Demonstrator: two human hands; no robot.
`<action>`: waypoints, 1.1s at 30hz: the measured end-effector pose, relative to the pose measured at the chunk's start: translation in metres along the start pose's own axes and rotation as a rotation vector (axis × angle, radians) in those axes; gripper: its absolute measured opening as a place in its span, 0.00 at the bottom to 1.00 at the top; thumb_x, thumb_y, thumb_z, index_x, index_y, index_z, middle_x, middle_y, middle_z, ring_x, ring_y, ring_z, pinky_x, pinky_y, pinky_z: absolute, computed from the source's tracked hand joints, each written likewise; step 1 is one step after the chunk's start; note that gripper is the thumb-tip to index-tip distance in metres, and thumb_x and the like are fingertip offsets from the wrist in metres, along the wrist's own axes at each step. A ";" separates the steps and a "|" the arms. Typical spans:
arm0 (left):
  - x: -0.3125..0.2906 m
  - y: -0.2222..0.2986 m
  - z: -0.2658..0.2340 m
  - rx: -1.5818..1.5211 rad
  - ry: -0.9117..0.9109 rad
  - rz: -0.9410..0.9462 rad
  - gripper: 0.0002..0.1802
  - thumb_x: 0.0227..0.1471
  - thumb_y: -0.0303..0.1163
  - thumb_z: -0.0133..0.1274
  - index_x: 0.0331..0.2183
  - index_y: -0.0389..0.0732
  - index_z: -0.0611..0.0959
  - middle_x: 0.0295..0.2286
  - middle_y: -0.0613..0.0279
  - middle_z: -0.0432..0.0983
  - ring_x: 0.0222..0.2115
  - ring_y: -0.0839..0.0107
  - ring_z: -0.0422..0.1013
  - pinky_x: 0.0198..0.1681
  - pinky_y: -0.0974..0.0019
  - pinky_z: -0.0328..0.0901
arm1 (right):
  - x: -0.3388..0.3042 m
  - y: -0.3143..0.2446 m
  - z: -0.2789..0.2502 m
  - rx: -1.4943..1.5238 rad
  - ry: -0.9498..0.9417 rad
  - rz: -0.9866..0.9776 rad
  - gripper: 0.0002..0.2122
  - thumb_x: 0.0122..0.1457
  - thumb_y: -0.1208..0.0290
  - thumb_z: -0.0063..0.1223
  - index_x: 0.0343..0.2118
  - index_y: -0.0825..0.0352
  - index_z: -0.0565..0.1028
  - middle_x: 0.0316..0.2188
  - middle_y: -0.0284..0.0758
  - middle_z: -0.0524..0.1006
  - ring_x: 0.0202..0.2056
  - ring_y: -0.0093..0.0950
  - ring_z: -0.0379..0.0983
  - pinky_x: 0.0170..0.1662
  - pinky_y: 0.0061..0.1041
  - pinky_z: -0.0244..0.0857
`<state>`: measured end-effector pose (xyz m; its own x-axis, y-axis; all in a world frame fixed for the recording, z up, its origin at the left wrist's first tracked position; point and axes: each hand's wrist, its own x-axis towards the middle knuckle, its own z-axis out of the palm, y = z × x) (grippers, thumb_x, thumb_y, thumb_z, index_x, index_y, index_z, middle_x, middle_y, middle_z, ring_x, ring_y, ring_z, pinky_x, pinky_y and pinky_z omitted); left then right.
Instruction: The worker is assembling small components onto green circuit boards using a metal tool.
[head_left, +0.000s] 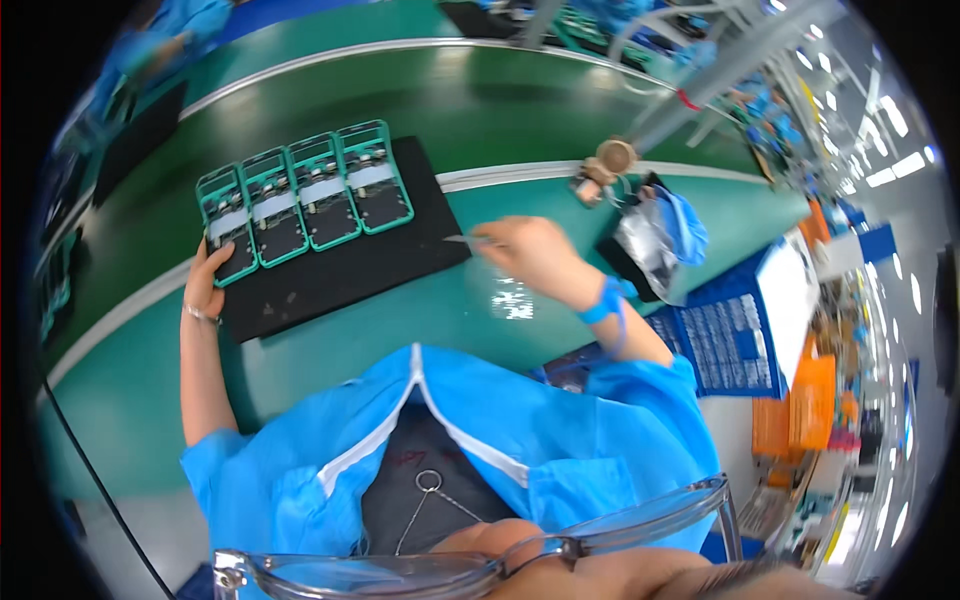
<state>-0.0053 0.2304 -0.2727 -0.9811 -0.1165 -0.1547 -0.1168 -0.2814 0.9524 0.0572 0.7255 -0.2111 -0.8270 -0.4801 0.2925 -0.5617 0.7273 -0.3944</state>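
Four green-rimmed phone housings, a joined-looking row, would exceed my count, so I call them several green-rimmed phone housings (305, 195); they lie side by side on a black mat (340, 290). Each shows dark inner parts and a pale strip across its middle. My left hand (205, 285) grips the leftmost housing (232, 258) at its near left corner, thumb on top. Over the mat's right end, my right hand (535, 255) is closed in a pinch on a small thin pale strip (460, 239). Whether that strip is film or a tool tip cannot be made out.
A green conveyor belt (540, 110) runs behind the bench. To the right are a black tray with silver and blue bags (660, 235), brown tape rolls (614, 158), a blue parts bin (720, 345) and orange crates (810, 405). Other people's blue sleeves (190, 20) show beyond the belt.
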 end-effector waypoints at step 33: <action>-0.045 0.005 0.204 1.228 -0.589 1.037 0.25 0.43 0.25 0.61 0.47 0.37 0.79 0.48 0.51 0.74 0.51 0.53 0.69 0.55 0.57 0.65 | -0.027 0.035 0.041 0.794 0.455 0.335 0.09 0.65 0.78 0.43 0.41 0.73 0.77 0.38 0.41 0.80 0.40 0.33 0.77 0.44 0.28 0.72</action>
<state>0.0072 0.4287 -0.2073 -0.6039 0.6553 0.4537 0.7926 0.5538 0.2550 0.0592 0.7439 -0.2681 -0.9522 0.0481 0.3015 -0.2897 0.1690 -0.9421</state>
